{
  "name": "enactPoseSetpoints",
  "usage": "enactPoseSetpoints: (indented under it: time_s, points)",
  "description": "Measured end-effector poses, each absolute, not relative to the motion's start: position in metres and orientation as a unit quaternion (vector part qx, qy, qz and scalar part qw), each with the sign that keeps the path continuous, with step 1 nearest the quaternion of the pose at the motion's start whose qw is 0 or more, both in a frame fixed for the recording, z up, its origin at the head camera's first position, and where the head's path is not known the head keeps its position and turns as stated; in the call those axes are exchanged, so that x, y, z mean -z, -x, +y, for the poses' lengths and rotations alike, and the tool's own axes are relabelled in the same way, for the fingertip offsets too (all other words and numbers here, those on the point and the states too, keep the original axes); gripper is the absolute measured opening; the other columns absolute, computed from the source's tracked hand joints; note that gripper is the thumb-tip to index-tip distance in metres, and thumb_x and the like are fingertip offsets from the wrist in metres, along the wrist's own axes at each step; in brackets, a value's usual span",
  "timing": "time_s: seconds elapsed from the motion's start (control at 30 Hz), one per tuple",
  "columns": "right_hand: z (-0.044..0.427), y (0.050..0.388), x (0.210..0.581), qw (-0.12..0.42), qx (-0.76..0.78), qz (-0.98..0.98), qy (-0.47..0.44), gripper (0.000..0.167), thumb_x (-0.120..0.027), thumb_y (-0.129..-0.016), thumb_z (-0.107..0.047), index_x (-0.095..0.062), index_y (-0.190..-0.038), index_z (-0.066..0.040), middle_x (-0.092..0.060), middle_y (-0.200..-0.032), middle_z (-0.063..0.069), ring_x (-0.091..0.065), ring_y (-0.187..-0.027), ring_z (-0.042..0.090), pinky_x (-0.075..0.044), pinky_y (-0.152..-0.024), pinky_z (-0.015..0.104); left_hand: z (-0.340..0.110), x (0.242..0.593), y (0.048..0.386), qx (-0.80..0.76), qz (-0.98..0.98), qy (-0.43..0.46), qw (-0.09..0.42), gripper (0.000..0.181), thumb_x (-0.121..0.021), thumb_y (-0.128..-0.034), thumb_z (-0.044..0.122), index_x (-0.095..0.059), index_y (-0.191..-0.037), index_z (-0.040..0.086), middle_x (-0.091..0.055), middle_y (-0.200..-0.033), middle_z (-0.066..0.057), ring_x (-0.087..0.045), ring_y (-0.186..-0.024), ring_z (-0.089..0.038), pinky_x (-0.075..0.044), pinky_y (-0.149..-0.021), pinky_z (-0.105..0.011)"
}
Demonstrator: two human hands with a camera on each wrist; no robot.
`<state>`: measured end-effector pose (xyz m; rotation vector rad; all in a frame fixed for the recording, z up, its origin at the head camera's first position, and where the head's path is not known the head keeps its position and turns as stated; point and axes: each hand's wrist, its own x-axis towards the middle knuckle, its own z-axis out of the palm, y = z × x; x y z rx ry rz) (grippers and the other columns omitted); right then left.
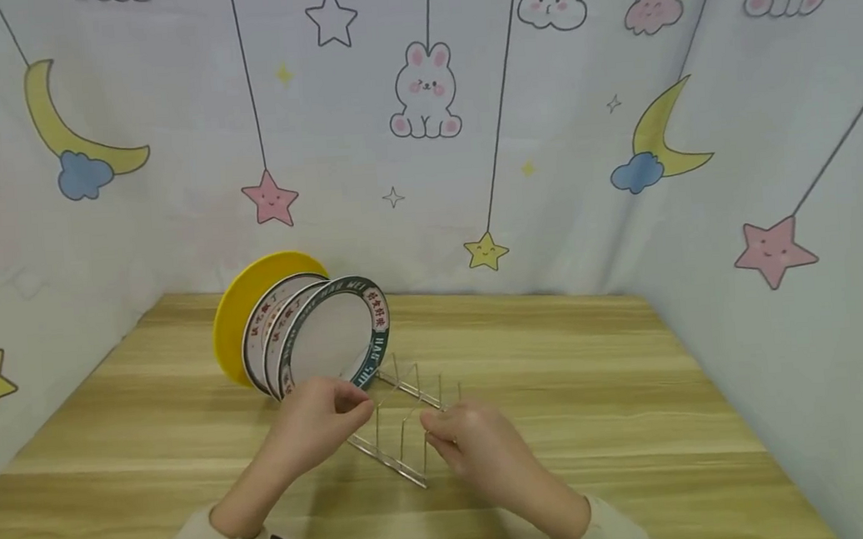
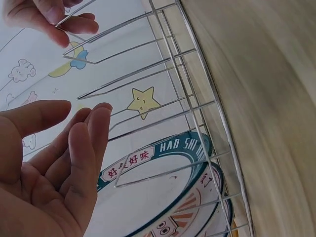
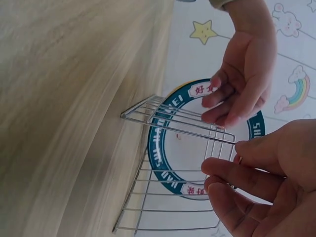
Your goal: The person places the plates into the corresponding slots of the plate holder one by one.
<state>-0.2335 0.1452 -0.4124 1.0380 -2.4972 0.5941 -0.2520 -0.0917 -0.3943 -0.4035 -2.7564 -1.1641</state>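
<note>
A wire dish rack [image 1: 388, 456] stands on the table, with plates upright in its far-left part. The front plate [image 1: 331, 335] has a white middle and a dark teal rim with lettering. Behind it are two more patterned plates [image 1: 256, 336] and a yellow plate [image 1: 235, 317]. My right hand [image 1: 481, 445] pinches the bent top of a wire at the near-right end of the rack, between thumb and fingers [image 3: 217, 168]. My left hand [image 1: 314, 420] hovers beside the front plate and the wires, its fingers [image 2: 81, 148] loosely bent with nothing between them.
The wooden table [image 1: 600, 425] extends on both sides of the rack. A white cloth backdrop [image 1: 365, 182] printed with stars, moons and rabbits rises behind the table and along its sides.
</note>
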Motion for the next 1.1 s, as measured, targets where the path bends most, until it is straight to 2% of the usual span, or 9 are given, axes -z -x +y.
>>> enactPoseSetpoints:
  time_s: [0.13, 0.37, 0.57, 0.63, 0.73, 0.9, 1.1]
  points:
    - [0.138, 0.231, 0.413, 0.199, -0.193, -0.872, -0.403, 0.019, -0.074, -0.087, -0.008, -0.077, -0.106, -0.006, -0.075, -0.09, -0.002, -0.064, -0.077, 0.014, -0.053, -0.071, 0.029, -0.091, 0.394, 0.253, 0.382, -0.912, 0.14, 0.055, 0.011, -0.072, -0.0886, 0.021, -0.078, -0.09, 0.012, -0.07, -0.08, 0.008, -0.062, -0.074, -0.007, -0.054, -0.07, -0.034]
    - [0.126, 0.227, 0.413, 0.193, -0.2, -0.866, -0.416, 0.017, -0.074, -0.087, -0.01, -0.078, -0.104, -0.009, -0.07, -0.076, -0.007, -0.057, -0.068, 0.01, -0.046, -0.059, 0.021, -0.094, 0.393, 0.253, 0.359, -0.92, 0.144, 0.053, 0.007, -0.072, -0.0883, 0.018, -0.078, -0.087, 0.013, -0.069, -0.077, 0.009, -0.061, -0.07, -0.006, -0.052, -0.066, -0.033]
    - [0.129, 0.23, 0.409, 0.11, -0.271, -0.876, -0.384, 0.019, -0.072, -0.09, -0.011, -0.078, -0.108, -0.009, -0.07, -0.08, -0.004, -0.05, -0.064, 0.002, -0.043, -0.057, 0.015, -0.097, 0.393, 0.255, 0.352, -0.922, 0.154, 0.046, 0.007, -0.073, -0.0889, 0.017, -0.077, -0.083, 0.015, -0.068, -0.073, 0.01, -0.058, -0.066, -0.007, -0.05, -0.064, -0.032]
    - [0.133, 0.233, 0.407, 0.083, -0.292, -0.879, -0.368, 0.019, -0.07, -0.092, -0.012, -0.077, -0.11, -0.01, -0.071, -0.085, -0.005, -0.052, -0.066, 0.0, -0.047, -0.06, 0.016, -0.097, 0.393, 0.255, 0.355, -0.92, 0.161, 0.04, 0.009, -0.073, -0.0894, 0.017, -0.076, -0.081, 0.017, -0.067, -0.071, 0.011, -0.057, -0.065, -0.008, -0.05, -0.063, -0.032]
    - [0.141, 0.238, 0.403, 0.075, -0.326, -0.88, -0.336, 0.018, -0.069, -0.094, -0.013, -0.078, -0.109, -0.011, -0.073, -0.089, -0.007, -0.057, -0.07, 0.0, -0.052, -0.063, 0.02, -0.097, 0.392, 0.255, 0.361, -0.917, 0.169, 0.031, 0.012, -0.072, -0.0898, 0.016, -0.075, -0.078, 0.018, -0.065, -0.069, 0.012, -0.056, -0.063, -0.008, -0.049, -0.061, -0.031]
    - [0.159, 0.254, 0.395, 0.103, -0.408, -0.866, -0.271, 0.018, -0.066, -0.096, -0.014, -0.076, -0.109, -0.008, -0.075, -0.092, -0.004, -0.064, -0.069, 0.008, -0.054, -0.058, 0.024, -0.098, 0.39, 0.255, 0.362, -0.916, 0.172, 0.021, 0.014, -0.071, -0.0904, 0.015, -0.074, -0.077, 0.019, -0.064, -0.067, 0.013, -0.056, -0.062, -0.008, -0.048, -0.062, -0.031]
    - [0.176, 0.275, 0.395, 0.13, -0.458, -0.846, -0.24, 0.02, -0.064, -0.097, -0.011, -0.075, -0.112, -0.004, -0.074, -0.101, 0.006, -0.068, -0.076, 0.017, -0.054, -0.054, 0.026, -0.1, 0.39, 0.254, 0.367, -0.915, 0.167, 0.012, 0.014, -0.072, -0.0902, 0.014, -0.073, -0.077, 0.017, -0.064, -0.066, 0.013, -0.057, -0.062, -0.009, -0.048, -0.061, -0.031]
